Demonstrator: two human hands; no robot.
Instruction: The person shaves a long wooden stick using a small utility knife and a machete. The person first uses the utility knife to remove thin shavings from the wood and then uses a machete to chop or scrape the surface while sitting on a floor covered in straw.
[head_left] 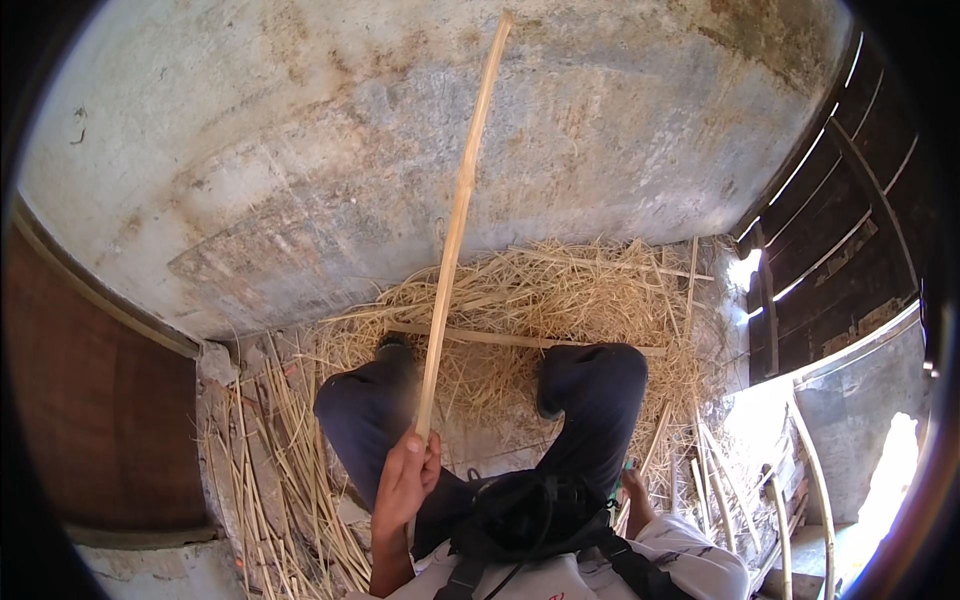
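1. The heap of pale shavings (600, 285) is spread at the foot of a stained wall (330, 160), by which it is backed.
2. A long bamboo strip (448, 265) is held by the left hand (405, 475), on the near side of the heap. The fingers are closed around its lower end, and its length is seen crossing in front of the heap; so low a grip is probably used so that the rest is left free. Whether the wall is touched by its tip cannot be told.
3. The right hand (635, 492) is lowered beside the thigh, nearer than the heap and toward its right. Something green is seen at its fingers, but whether this is gripped cannot be told, the hand being partly hidden.
4. The trouser legs (600, 385) are parted at the heap's near edge, perhaps so that working room is left between the knees.
5. A flat strip (490, 336) is laid crosswise over the heap's near part, presumably within easy reach.
6. Thin strips (290, 480) are strewn left of the heap, and thicker poles (815, 470) are placed to its right, apparently sorted by thickness.
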